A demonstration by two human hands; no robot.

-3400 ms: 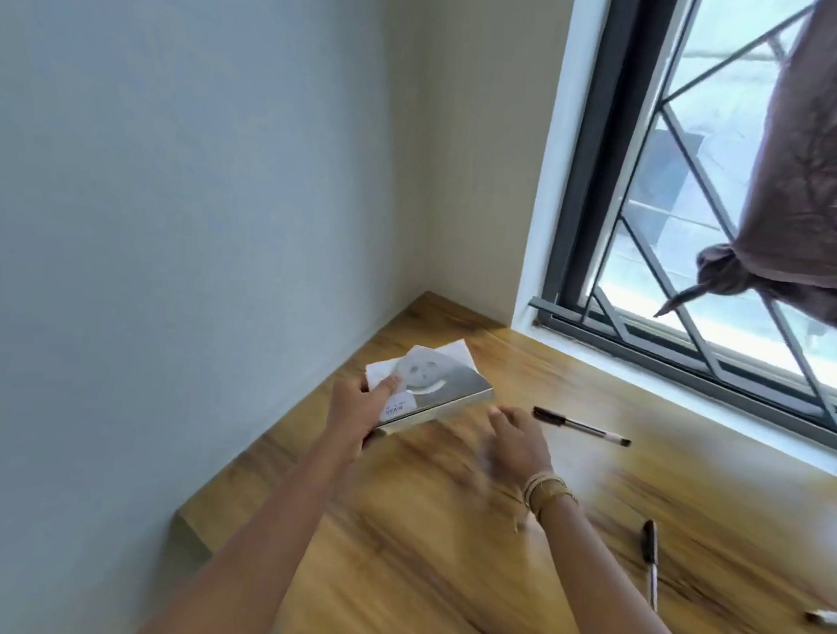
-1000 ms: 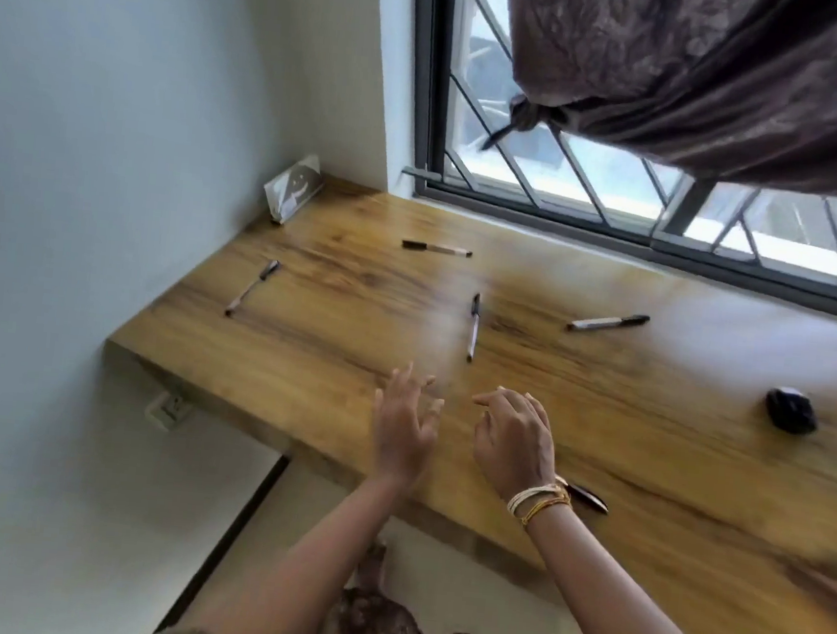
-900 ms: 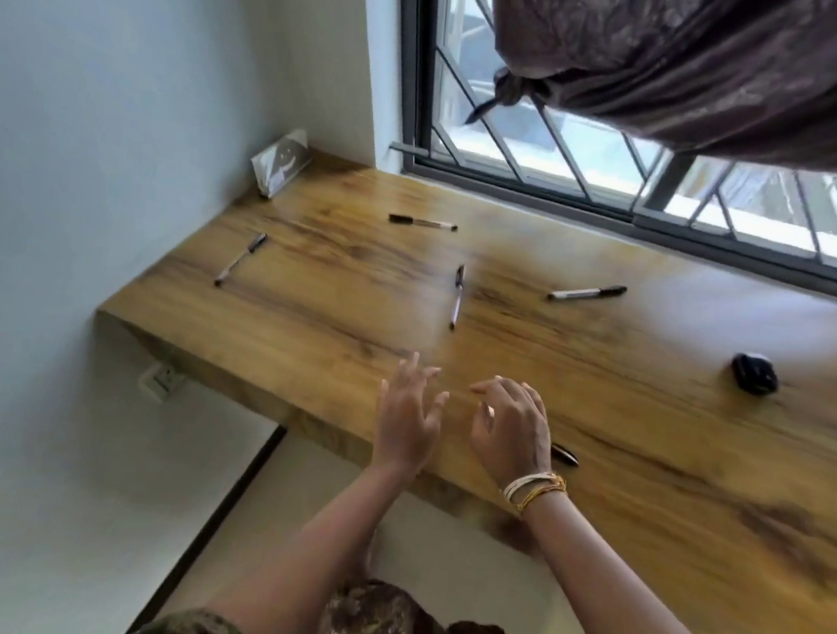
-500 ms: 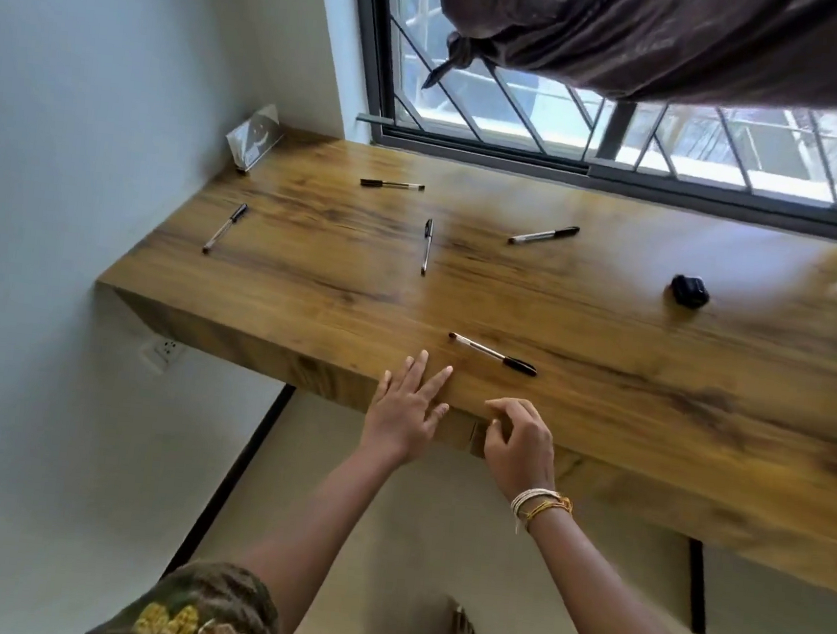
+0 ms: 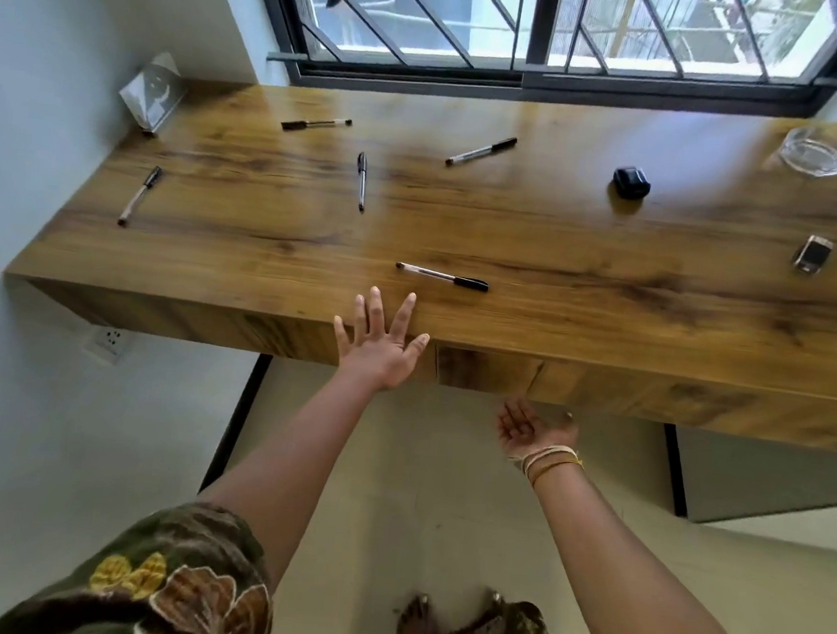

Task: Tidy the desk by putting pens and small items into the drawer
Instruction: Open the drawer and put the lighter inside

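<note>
Beneath desk [image 5: 613,294], right hand [image 5: 531,427] now apparently hooks drawer [image 5: 485,372].

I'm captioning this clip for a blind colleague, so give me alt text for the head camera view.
A person's left hand rests spread on the front edge of a wooden desk while the right hand reaches palm-up under a closed drawer front. Five pens, the nearest one just beyond the left hand, a small black case, a glass ashtray and a small metallic item lie scattered below a barred window.

Desk [image 5: 565,259], free room: broad bare wood mid-surface, right of the nearest pen [image 5: 442,276] and short of the black case [image 5: 631,182]. Obstacles: four more pens scattered left and back of it, glass dish [image 5: 820,151] at far-right corner. Below the desk's front edge, open floor.
</note>
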